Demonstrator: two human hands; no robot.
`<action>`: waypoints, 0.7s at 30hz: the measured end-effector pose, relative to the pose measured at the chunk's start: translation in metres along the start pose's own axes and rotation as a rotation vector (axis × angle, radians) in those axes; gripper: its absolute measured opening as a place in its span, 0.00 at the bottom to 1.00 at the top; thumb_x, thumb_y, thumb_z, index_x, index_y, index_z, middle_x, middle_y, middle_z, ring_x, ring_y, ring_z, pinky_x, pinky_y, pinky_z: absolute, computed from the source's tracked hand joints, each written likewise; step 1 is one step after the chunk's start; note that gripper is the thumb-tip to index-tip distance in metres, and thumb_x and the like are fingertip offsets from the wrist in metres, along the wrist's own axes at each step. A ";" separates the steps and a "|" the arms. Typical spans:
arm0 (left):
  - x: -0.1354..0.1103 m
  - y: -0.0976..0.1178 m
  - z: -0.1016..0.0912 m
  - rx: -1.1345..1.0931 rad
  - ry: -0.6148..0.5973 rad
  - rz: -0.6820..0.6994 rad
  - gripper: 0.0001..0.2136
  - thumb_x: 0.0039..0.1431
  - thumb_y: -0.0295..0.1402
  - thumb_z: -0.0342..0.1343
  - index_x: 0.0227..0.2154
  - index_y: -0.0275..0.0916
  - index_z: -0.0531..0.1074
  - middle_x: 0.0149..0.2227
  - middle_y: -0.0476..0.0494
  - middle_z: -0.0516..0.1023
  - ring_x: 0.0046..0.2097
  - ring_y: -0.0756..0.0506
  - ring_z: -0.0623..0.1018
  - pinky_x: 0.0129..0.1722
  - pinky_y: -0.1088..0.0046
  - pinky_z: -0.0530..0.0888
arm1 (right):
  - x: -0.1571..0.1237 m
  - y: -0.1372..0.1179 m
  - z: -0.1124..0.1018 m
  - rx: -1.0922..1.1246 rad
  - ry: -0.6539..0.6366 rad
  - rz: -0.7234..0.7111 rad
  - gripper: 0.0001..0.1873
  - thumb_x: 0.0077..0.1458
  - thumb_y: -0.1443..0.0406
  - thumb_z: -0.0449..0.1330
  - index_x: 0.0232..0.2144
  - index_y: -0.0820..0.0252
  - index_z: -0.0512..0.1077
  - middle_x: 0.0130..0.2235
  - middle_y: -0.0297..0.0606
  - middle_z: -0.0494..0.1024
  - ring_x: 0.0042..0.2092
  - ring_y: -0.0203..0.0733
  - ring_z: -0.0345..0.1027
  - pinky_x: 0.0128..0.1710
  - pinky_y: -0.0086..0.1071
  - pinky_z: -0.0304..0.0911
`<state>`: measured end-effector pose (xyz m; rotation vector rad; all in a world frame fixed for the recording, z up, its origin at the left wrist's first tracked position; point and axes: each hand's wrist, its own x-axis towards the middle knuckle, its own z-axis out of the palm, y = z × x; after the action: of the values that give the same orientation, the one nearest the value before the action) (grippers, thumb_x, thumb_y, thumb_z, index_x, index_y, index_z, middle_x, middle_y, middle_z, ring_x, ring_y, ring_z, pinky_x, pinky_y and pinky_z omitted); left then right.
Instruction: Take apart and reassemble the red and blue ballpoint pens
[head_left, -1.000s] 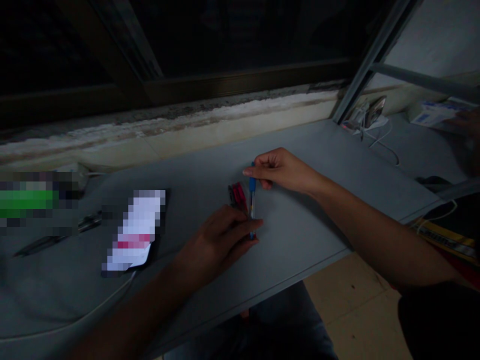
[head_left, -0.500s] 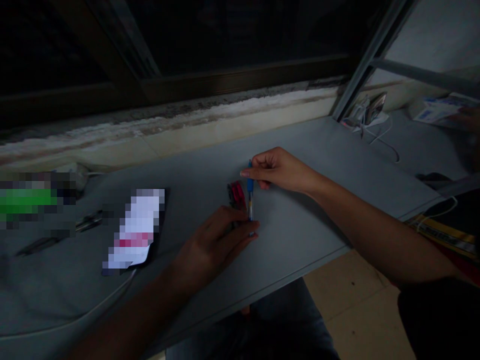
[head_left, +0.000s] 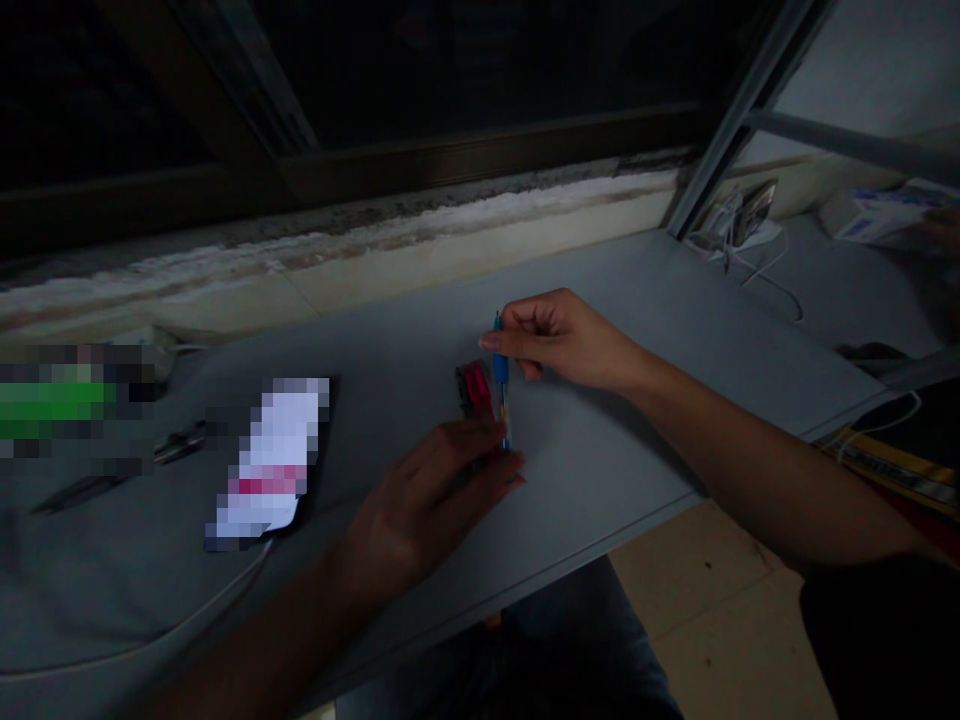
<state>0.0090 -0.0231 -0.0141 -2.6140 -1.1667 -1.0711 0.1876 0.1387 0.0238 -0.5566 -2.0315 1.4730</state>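
A slim blue ballpoint pen [head_left: 501, 372] stands nearly upright over the grey table [head_left: 637, 300]. My right hand [head_left: 561, 340] pinches it near the upper end, and the fingers of my left hand [head_left: 431, 495] close around its lower end. Just left of the pen lies a small red-and-black object [head_left: 476, 390], right by my left fingers. Its exact kind is unclear in this dim light.
A blurred white-and-pink item on a dark phone-like slab [head_left: 274, 460] lies left of my hands. Farther left are a dark slender tool [head_left: 112, 475] and a blurred green item [head_left: 56, 400]. A white cable [head_left: 772, 280] and papers [head_left: 877, 215] lie at the far right.
My left hand has shifted slightly left and down at the pen's lower end. The pen remains between both hands, its top leaning a little more to the left.
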 end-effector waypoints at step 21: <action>0.004 -0.004 0.000 -0.088 -0.085 0.046 0.09 0.68 0.24 0.58 0.49 0.33 0.74 0.52 0.35 0.78 0.53 0.42 0.78 0.52 0.64 0.81 | 0.003 0.008 -0.001 -0.052 -0.062 0.098 0.26 0.59 0.50 0.66 0.21 0.61 0.64 0.18 0.27 0.69 0.21 0.27 0.59 0.22 0.25 0.50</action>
<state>0.0079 -0.0178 -0.0129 -2.7640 -1.0941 -1.0352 0.1867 0.1438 0.0173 -0.6482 -2.1227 1.5144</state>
